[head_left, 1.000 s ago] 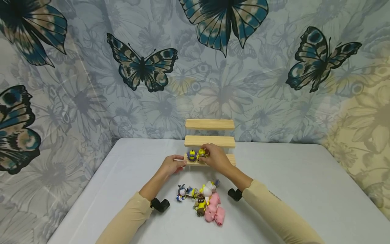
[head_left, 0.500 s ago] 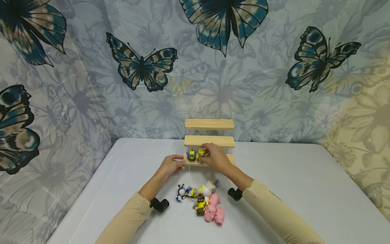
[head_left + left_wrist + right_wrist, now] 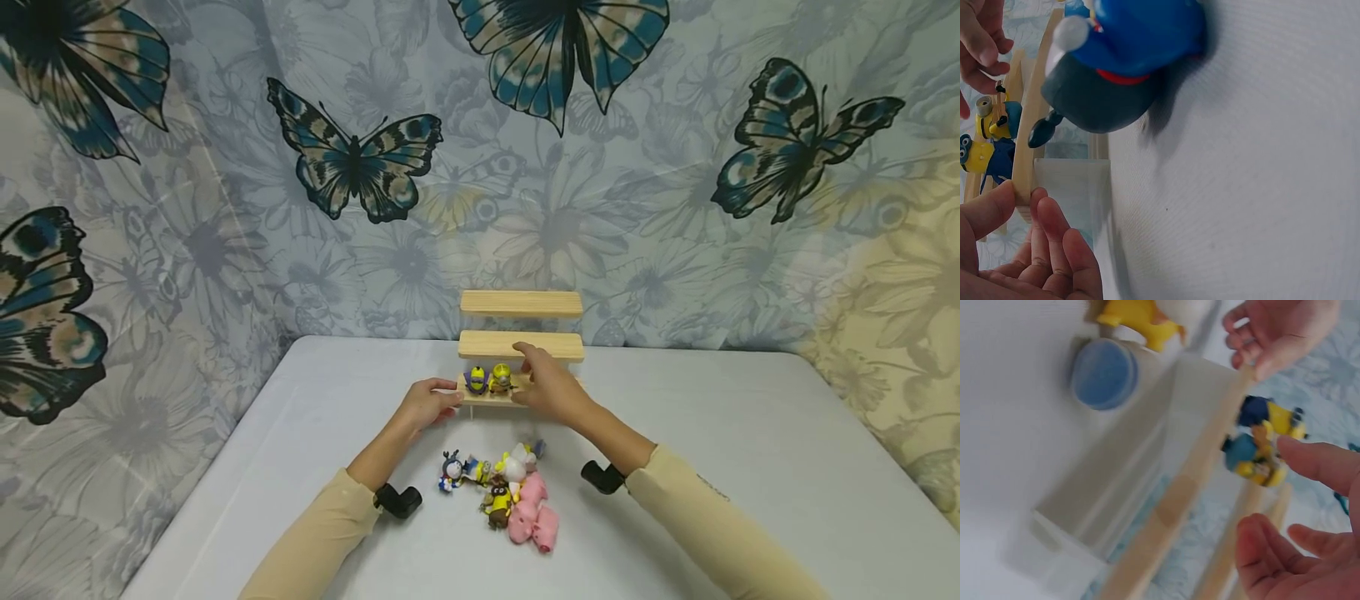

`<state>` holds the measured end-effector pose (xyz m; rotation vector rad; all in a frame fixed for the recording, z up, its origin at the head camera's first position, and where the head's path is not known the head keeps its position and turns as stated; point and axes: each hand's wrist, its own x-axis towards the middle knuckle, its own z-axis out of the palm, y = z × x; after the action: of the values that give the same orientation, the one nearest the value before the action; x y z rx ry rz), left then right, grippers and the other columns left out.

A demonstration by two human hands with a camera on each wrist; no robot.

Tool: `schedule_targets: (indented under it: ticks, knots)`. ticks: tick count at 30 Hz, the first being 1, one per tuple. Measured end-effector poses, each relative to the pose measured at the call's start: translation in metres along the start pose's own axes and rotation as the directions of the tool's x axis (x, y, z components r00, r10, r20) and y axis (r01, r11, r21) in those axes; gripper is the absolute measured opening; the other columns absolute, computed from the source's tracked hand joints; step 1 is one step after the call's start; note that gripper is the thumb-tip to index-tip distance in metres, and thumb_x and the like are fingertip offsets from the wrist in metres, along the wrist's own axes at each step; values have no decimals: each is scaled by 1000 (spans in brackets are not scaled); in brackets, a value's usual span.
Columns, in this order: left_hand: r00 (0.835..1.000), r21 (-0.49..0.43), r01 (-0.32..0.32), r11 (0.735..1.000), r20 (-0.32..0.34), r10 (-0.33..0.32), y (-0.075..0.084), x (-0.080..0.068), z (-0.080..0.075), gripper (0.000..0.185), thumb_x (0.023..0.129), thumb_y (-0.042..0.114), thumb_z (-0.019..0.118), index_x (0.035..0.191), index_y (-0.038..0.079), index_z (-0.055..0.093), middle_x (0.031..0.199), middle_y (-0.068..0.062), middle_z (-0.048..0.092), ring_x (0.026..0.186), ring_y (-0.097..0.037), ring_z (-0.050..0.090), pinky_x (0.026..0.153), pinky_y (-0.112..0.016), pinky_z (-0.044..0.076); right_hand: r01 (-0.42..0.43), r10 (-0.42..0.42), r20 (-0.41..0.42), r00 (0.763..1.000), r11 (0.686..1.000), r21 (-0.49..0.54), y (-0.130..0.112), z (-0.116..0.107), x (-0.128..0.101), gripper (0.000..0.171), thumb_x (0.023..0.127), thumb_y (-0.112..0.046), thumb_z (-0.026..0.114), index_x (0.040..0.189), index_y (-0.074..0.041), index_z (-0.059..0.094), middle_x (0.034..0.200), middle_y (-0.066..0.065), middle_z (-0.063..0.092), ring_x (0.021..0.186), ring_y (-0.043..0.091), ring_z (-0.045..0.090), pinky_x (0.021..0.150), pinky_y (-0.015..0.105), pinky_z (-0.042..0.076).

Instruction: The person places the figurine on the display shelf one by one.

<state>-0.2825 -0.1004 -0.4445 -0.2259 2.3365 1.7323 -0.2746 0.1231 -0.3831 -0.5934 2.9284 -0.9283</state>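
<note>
A three-tier display stand with light wooden boards stands at the table's back. My left hand (image 3: 429,404) pinches the left end of its lowest board (image 3: 1027,137) between thumb and fingers. On that board stand two yellow minion figures side by side: one with dark blue-purple clothing (image 3: 477,380), the other with brown and teal parts (image 3: 1241,450). My right hand (image 3: 551,385) is just right of the second figure, thumb and fingers spread apart and holding nothing. In the right wrist view a gap shows between its fingers and that figure.
In front of the stand lies a group of small figures: a dark-headed one in blue with antennae (image 3: 451,471), a yellow and brown one (image 3: 498,502), a white and yellow one (image 3: 513,465) and several pink pigs (image 3: 522,521). Butterfly-patterned cloth (image 3: 405,275) hangs behind the white table (image 3: 712,433).
My right hand has let go of the second minion figure and moved a little to the right, fingers parting. The left hand keeps its grip on the board. The head view has shifted slightly.
</note>
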Motion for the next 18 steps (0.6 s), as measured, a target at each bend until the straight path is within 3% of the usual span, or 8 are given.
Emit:
schedule_targets:
  ticks: [7,12,18]
  knots:
    - [1000,8,4,1000,-3,-4,1,-1,0,37,91,21,68,124,5,62,92,-6,75,75,-14,66,67,-26,48,22,-22,1,1000,1000,-23,2,-24,-16,78,81,-11,78,146,-2,36,120,22,57,102,36,59,79,45,50]
    - [1000,5,8,1000,5,-8,1,1,0,38,91,21,68,125,5,62,95,-7,75,77,-13,66,67,-26,49,59,-63,-86,994,997,-52,5,-33,-30,68,82,-12,78,140,-1,45,114,19,59,102,36,58,82,47,49]
    - [1000,0,17,1000,2,-17,1,3,0,37,91,21,68,125,6,62,98,-8,75,78,-14,67,69,-26,49,135,-146,-164,976,988,-74,5,-29,-44,49,82,-12,77,127,-2,59,103,14,63,94,31,58,77,43,49]
